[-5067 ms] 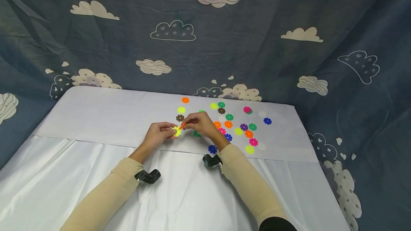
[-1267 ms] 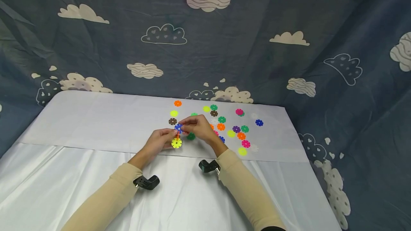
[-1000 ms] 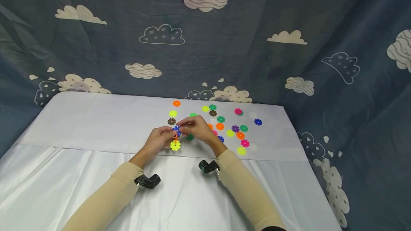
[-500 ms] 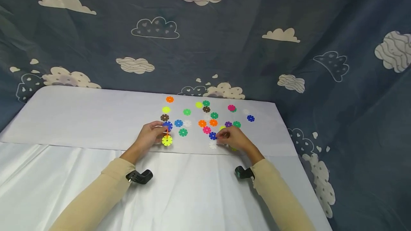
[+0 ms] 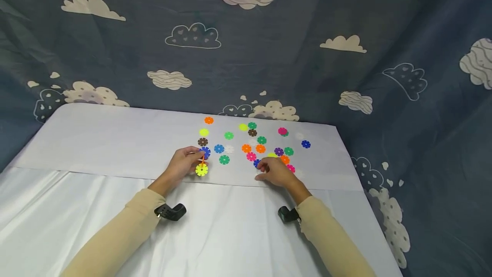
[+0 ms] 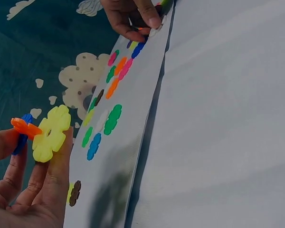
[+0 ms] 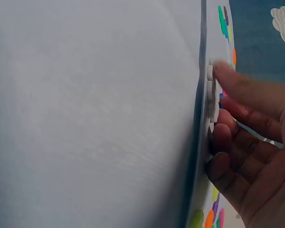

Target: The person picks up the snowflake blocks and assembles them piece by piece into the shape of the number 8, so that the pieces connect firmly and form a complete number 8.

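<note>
In the head view my left hand (image 5: 180, 166) holds a joined chain of notched plastic discs by its blue disc (image 5: 205, 153). An orange disc (image 6: 26, 127), edge-on, links the blue one to a yellow disc (image 6: 52, 134). My right hand (image 5: 277, 172) is low over the table's right part, its thumb and fingers round a white disc (image 7: 212, 95) close to the sheet's front edge. That disc is hidden from the head camera; whether it is lifted, I cannot tell. A dark blue disc (image 5: 256, 163) lies just beyond the right fingertips.
Several loose discs lie scattered on the white sheet, among them a brown one (image 5: 203, 141), a light blue one (image 5: 219, 148), a green one (image 5: 224, 160) and a pink one (image 5: 251, 156). White cloth (image 5: 230, 225) covers the near side; a dark cloud-print curtain (image 5: 292, 76) hangs behind.
The orange and then the blue disc were joined to the yellow one. My right hand has since left the chain and moved right to the white disc; the left hand keeps its hold.
</note>
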Demonstrator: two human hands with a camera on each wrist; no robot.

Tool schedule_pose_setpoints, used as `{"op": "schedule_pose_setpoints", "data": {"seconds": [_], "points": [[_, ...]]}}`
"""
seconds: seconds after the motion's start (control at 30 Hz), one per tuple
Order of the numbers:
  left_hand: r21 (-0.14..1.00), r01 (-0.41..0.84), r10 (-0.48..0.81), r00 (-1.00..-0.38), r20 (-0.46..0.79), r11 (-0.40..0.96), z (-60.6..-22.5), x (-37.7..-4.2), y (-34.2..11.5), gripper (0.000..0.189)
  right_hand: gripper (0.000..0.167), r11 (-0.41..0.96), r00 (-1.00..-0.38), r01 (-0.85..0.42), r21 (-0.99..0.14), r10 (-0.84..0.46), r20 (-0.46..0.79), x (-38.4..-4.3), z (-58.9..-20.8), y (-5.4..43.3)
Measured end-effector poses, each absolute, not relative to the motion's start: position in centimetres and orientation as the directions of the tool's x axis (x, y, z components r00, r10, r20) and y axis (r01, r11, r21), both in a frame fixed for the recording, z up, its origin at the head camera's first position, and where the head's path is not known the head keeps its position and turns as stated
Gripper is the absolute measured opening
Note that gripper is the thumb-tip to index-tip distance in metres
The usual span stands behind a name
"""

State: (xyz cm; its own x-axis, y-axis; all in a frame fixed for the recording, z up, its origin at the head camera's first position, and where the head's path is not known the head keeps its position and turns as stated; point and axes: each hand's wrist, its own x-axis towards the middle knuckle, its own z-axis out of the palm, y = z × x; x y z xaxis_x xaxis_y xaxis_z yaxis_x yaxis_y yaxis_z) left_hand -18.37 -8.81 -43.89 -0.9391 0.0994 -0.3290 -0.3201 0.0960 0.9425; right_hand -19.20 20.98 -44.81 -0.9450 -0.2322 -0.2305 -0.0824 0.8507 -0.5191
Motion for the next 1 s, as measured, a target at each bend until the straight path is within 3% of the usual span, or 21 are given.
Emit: {"op": "schedule_pose_setpoints", "data": {"seconds": [0.2,0.37,0.5,0.77,1.0], "points": [[0.948,-0.304,0.103,-0.944,-0.312,0.09,-43.9,-18.5,-8.8,0.027,0.023,0.84,-0.943,-0.098,-0.533,-0.249,-0.219,-18.9,-44.7,20.8],[0.945,-0.296,0.086,-0.947,-0.309,0.137,-43.8,-18.4,-8.9,0.027,0.02,0.646,-0.936,-0.054,-0.762,-0.299,-0.187,-19.7,-44.2,19.1],[0.945,-0.29,0.076,-0.95,-0.304,0.151,-43.7,-18.3,-8.7,0.027,0.023,0.461,-0.919,-0.122,-0.879,-0.387,-0.076,-21.2,-43.2,16.2],[0.946,-0.29,0.062,-0.952,-0.301,0.145,-43.5,-18.1,-8.1,0.028,0.01,0.368,-0.898,-0.289,-0.884,-0.425,0.117,-22.7,-42.0,12.3],[0.956,-0.272,0.078,-0.957,-0.28,0.107,-43.3,-18.1,-8.3,0.025,0.01,0.309,-0.873,-0.349,-0.885,-0.45,0.187,-23.0,-42.0,11.1]]}}
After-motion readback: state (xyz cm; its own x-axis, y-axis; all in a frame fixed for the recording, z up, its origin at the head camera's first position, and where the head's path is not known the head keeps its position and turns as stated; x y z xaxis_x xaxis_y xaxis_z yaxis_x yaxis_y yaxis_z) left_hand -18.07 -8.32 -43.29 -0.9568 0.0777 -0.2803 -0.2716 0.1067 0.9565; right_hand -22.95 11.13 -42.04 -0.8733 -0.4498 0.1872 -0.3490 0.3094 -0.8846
